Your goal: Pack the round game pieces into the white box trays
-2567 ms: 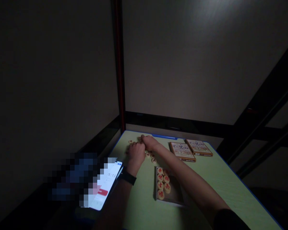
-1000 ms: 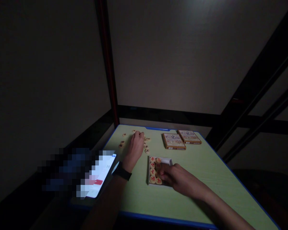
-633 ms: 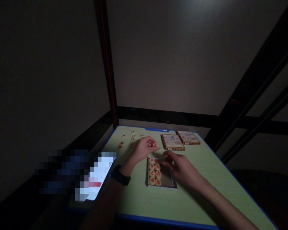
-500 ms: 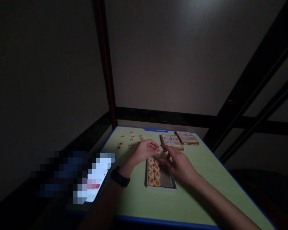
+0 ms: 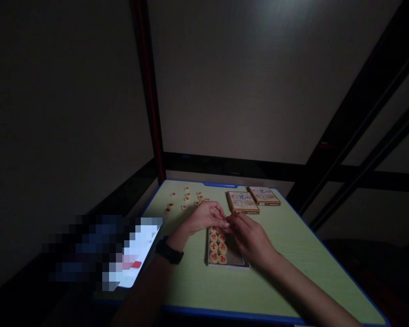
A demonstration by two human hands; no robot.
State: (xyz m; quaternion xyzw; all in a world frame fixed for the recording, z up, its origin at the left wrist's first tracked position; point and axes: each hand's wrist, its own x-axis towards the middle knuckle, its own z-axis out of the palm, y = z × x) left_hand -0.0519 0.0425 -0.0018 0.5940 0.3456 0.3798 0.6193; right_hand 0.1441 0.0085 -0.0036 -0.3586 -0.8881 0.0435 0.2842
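My left hand (image 5: 206,216), with a dark watch at its wrist, is closed in a pinch just above the far side of a shallow box tray (image 5: 236,265). My right hand (image 5: 252,235) meets it from the right, thumb and fingers drawn together at the left fingertips. Between them is a Chinese chess piece, almost wholly hidden by the fingers. In the tray, round wooden pieces with red characters (image 5: 214,247) lie in two columns along the left side. My right hand covers the tray's far right part.
Several loose chess pieces (image 5: 187,198) lie on the far left of the green table (image 5: 276,295). Two flat printed boxes (image 5: 243,201) are at the back right. A lit screen (image 5: 139,250), partly pixelated, is at the table's left edge. Walls stand behind.
My right hand has moved left and its fingers have closed in against my left fingertips. The red-marked piece that showed in my left hand is now covered.
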